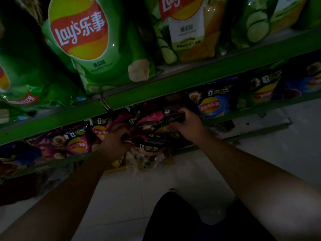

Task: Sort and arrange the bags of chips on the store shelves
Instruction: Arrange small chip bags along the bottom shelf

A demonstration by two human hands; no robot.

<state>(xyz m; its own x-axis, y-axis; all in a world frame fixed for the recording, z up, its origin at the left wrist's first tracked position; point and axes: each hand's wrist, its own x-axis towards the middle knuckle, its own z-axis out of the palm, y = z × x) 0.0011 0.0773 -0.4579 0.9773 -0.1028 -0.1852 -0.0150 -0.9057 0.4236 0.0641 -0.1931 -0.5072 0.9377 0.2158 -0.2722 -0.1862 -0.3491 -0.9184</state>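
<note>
Both of my hands reach under the green shelf edge [156, 87] into the lower shelf. My left hand [114, 138] grips the left side of a bunch of pink and dark-red chip bags [149, 126]. My right hand [186, 124] grips the dark top edge of the same bunch on the right. More pink bags [76, 143] lie to the left on that lower shelf. A blue bag [211, 105] stands just right of my right hand. Large green cucumber bags [90, 40] fill the upper shelf.
Further green bags [189, 28] stand along the upper shelf to the right. A green-and-black bag [262, 89] and blue bags sit at the lower shelf's right end. White floor tiles [132, 197] lie below, with my dark trouser leg [182, 221] at the bottom. Lighting is dim.
</note>
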